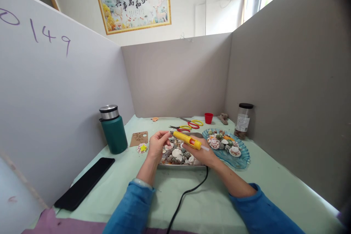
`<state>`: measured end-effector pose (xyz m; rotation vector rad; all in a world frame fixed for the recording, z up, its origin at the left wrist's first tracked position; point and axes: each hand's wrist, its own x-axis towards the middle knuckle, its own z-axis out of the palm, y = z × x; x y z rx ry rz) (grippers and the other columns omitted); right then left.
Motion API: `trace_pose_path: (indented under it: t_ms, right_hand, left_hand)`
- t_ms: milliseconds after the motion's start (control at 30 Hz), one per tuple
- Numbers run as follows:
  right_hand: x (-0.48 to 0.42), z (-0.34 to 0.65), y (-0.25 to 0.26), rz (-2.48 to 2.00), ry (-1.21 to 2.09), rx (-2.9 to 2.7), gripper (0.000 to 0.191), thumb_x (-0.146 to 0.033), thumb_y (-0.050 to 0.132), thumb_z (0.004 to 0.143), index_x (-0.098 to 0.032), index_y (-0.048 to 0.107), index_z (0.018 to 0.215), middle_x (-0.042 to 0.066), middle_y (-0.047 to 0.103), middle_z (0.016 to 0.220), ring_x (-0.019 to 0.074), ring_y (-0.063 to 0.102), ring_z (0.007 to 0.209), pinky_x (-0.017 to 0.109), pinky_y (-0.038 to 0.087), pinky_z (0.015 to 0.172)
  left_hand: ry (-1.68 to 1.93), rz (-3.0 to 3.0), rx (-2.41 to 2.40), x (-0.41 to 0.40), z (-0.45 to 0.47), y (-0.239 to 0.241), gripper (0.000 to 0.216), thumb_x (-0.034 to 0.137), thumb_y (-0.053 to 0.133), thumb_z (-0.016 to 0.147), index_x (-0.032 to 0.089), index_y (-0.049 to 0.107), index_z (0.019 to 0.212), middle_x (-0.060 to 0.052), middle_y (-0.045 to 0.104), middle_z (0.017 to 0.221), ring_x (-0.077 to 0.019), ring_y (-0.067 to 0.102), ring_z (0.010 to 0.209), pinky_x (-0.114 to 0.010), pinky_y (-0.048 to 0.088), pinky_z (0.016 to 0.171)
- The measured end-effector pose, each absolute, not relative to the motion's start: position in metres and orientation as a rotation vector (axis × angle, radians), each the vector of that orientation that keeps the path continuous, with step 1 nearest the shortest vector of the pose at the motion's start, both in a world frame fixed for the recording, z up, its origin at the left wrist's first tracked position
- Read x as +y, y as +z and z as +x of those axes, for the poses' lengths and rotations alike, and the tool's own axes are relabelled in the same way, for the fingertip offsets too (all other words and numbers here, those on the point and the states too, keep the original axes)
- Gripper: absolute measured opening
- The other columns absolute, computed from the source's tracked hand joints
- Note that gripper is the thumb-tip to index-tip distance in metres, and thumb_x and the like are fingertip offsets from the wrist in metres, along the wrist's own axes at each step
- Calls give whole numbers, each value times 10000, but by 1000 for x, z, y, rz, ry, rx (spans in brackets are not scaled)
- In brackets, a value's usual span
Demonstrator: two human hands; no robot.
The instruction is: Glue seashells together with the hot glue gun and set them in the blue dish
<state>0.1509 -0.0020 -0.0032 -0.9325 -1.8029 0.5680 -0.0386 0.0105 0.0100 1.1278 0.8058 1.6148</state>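
My right hand is wrapped round a yellow glue gun, with a translucent glue stick jutting from its rear end. The gun's nozzle points left, close to the fingertips of my left hand. Those fingers are pinched together; whatever they hold is too small or hidden to name. Beneath both hands lies a metal tray heaped with seashells. From under my right hand a black cord runs down toward the table's front edge.
On the left are a green flask, a black slab, a brown card and a shell with a yellow star. Scissors and a red cup sit behind; a blue shell plate and jar stand right. Partitions enclose the table.
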Motion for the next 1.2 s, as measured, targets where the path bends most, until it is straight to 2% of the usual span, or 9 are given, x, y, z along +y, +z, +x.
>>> trace_pose_path:
  t_ms: [67,233,467,600,800,1000,1200]
  right_hand:
    - [-3,150,-2,-946,551,-1801,209,-382,605,783,-197,559,697,-45,498,564,113,434,517,240,358,496]
    - [0,151,-3,-962,510,-1772,185,-373,597,786,-191,617,812,-15,594,676,143,520,610,259,401,576]
    - [-5,150,0,-947,486,-1818,184,-356,592,791,-198,563,701,-40,530,584,120,464,536,245,362,518]
    - [-5,150,2,-1003,472,-1764,171,-363,586,787,-197,592,746,-27,565,609,142,501,572,259,384,550]
    - [-5,150,0,-932,548,-1818,210,-385,598,784,-197,546,706,-41,499,591,120,442,548,244,364,526]
    - [-2,151,-1,-939,539,-1755,196,-384,588,795,-189,596,815,-13,578,673,143,501,603,260,398,573]
    - [-5,151,-2,-912,421,-1866,241,-405,581,820,-201,526,705,-41,508,585,120,447,535,246,360,538]
  left_hand:
    - [1630,1150,834,10,-38,10,308,328,808,576,118,648,735,-24,662,656,-59,487,435,-204,416,462]
    - [1639,1156,851,11,-39,10,309,328,805,582,118,647,744,-30,672,676,-56,490,438,-202,413,475]
    - [1645,1162,860,9,-38,11,301,317,809,565,117,651,725,-23,666,640,-60,486,425,-205,400,462]
    - [1647,1172,866,10,-38,10,305,330,805,569,117,649,722,-33,676,664,-57,487,429,-202,396,465]
    - [1617,1131,827,11,-40,9,311,330,804,576,116,658,747,-25,665,672,-53,481,434,-199,401,462]
    - [1565,1092,732,9,-41,10,305,321,812,588,116,653,749,-25,664,685,-44,479,437,-200,421,471]
    - [1527,1045,683,12,-43,7,289,318,810,611,115,659,751,-14,650,691,-44,483,433,-201,419,458]
